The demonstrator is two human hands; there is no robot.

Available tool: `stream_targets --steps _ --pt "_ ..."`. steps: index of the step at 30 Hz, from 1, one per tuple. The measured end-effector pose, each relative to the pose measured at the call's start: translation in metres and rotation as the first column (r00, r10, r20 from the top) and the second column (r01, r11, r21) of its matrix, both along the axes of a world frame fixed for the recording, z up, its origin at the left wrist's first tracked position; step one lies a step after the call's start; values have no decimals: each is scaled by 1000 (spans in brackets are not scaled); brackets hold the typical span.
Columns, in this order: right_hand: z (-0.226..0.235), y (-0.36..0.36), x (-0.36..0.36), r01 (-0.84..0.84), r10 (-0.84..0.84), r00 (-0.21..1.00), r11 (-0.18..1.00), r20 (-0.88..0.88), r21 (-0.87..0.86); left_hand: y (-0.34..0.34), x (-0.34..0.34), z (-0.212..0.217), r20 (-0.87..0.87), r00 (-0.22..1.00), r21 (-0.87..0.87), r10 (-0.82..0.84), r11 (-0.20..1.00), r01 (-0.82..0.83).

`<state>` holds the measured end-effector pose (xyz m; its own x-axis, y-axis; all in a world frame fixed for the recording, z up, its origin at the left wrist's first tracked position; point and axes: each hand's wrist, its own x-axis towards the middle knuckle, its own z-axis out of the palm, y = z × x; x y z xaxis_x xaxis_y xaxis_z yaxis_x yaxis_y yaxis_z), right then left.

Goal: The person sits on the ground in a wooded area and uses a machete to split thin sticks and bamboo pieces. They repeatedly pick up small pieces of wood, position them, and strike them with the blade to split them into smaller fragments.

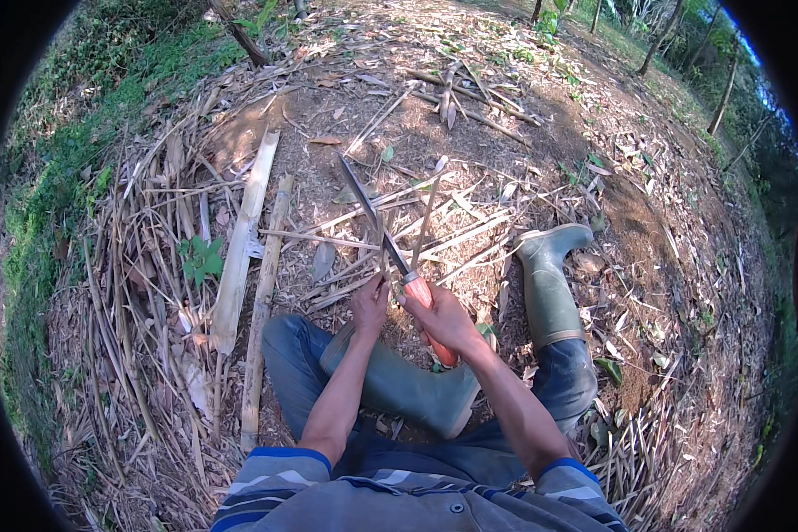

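My right hand (446,318) is wrapped round the orange-red handle of a long knife (361,195). Its dark, narrow blade slants up and to the left, away from me. Just left of the handle, my left hand (370,304) pinches a thin strip (385,253), likely split bamboo or cane, standing upward beside the blade. The blade crosses close to this strip; whether they touch I cannot tell. A second slender brown stick (426,222) rises just beyond the right hand, and its lower end is hidden near the knife handle.
Loose pale strips (465,235) lie crossed on the leafy ground ahead. At left are a wide split plank (244,244), a long pole (269,293) and a heap of dry stalks (115,328). My green rubber boots (551,288) flank the work. Thicker sticks (479,115) lie farther off.
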<state>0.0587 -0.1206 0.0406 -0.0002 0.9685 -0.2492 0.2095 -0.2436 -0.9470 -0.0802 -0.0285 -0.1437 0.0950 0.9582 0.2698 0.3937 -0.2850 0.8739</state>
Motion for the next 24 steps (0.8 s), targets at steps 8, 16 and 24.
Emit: stream_targets --steps 8,16,24 --pt "-4 15 19 48 -50 996 999 -80 -22 14 17 13 -111 994 22 -3 1000 6" --pt "40 -2 18 54 -53 997 998 -55 16 -15 -4 66 271 959 -57 80 996 -67" --pt "11 10 4 47 -48 991 999 123 19 -13 -53 98 289 933 -50 212 977 -207"
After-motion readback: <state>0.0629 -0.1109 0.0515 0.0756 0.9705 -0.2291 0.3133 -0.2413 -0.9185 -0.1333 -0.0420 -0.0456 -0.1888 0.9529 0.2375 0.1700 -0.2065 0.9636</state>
